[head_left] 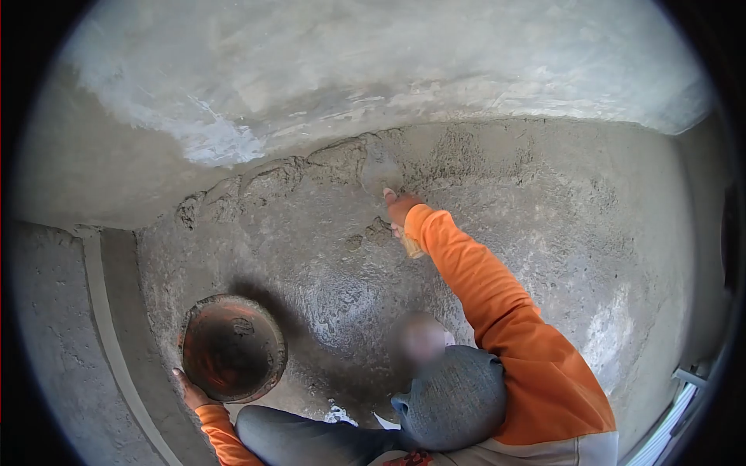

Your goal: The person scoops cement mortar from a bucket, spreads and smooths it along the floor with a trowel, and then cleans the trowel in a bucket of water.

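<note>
My long sleeves (497,289) are bright orange, my trousers (311,436) blue-grey. The round, deep bowl (233,349) is dark brown, blotched orange-red inside; the grey trowel (379,172) has a yellowish-tan handle; the rough plaster surface (326,256) is mottled grey and whitish.

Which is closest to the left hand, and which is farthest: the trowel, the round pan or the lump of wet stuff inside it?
From the left hand:
1. Round pan: right at the fingers, lower left.
2. Lump: inside the pan, toward its far side.
3. Trowel: up and to the right, in the right hand.
</note>
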Demonstrator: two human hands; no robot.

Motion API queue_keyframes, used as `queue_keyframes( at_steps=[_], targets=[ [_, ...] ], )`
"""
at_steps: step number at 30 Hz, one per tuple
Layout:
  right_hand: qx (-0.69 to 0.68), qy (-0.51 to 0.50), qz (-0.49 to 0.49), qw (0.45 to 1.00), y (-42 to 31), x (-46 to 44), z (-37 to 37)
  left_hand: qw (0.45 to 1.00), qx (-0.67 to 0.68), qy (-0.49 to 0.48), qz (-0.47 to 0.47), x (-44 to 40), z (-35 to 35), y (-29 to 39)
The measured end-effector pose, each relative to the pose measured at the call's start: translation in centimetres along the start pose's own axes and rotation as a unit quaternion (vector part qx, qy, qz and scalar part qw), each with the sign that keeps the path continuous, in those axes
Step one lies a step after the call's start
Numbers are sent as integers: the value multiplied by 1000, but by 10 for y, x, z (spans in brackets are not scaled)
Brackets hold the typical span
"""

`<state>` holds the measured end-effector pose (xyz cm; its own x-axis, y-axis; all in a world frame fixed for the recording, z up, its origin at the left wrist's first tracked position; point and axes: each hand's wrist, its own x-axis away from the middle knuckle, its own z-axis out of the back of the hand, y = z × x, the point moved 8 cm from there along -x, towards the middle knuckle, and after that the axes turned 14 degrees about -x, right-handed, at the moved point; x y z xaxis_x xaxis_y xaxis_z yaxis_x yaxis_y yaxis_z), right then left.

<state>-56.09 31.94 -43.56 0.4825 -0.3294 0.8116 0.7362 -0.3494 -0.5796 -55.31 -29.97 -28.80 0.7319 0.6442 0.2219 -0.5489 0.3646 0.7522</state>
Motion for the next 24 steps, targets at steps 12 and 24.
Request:
queue_keyframes(
  at_steps=[12,24],
  targets=[
    [113,155,-14,981,2,-36,187,999,35,3,39,-1,10,-19],
    [-3,-29,76,997,-5,25,147,991,114,-5,67,9,-4,10]
  ],
)
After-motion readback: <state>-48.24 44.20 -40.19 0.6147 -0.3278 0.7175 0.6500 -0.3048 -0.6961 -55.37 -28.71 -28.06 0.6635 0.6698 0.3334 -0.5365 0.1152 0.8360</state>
